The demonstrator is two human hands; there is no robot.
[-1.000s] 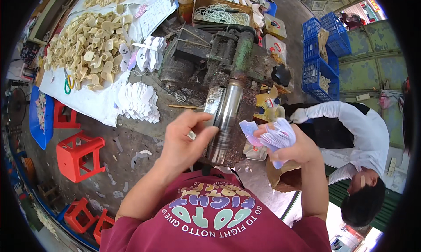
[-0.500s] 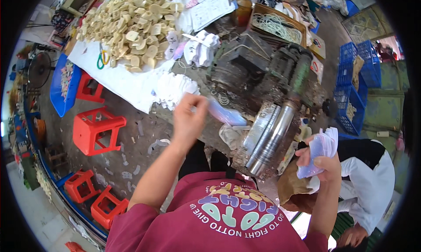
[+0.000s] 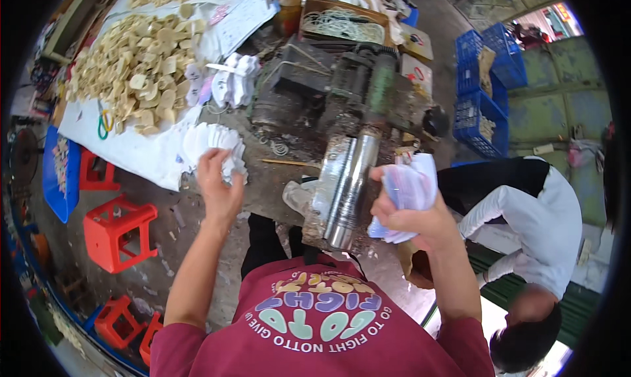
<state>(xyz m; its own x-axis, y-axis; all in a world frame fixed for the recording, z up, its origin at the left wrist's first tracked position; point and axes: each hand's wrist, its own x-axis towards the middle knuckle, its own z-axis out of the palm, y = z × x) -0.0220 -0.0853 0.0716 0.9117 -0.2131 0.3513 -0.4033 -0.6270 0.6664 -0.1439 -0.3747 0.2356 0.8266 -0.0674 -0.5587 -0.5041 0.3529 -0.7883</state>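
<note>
My right hand [image 3: 417,213] grips a stack of thin, shiny, blue-lilac sheets with rounded ends [image 3: 409,186], just right of the steel rollers [image 3: 355,190] of a grimy machine. My left hand [image 3: 220,186] is at the table edge with its fingers apart and curved, and I see nothing in it. Its fingertips are at a fanned pile of white, wavy-edged pieces [image 3: 213,144]; whether they touch it I cannot tell. Behind that pile stands a tied bundle of white pieces [image 3: 235,78]. A pale crumpled cloth [image 3: 297,194] hangs by the rollers' left side.
Many cream-coloured flat pieces [image 3: 135,68] are heaped at the far left, beside green-handled scissors [image 3: 104,124]. Red stools [image 3: 118,232] and a blue tub [image 3: 60,173] stand on the left. At right, a person in white [image 3: 526,219] bends down near blue crates [image 3: 483,117].
The lilac sheet that lay left of the rollers is gone from there. My right hand has come nearer the rollers with its stack; my left has moved to the white pile. The view has shifted.
</note>
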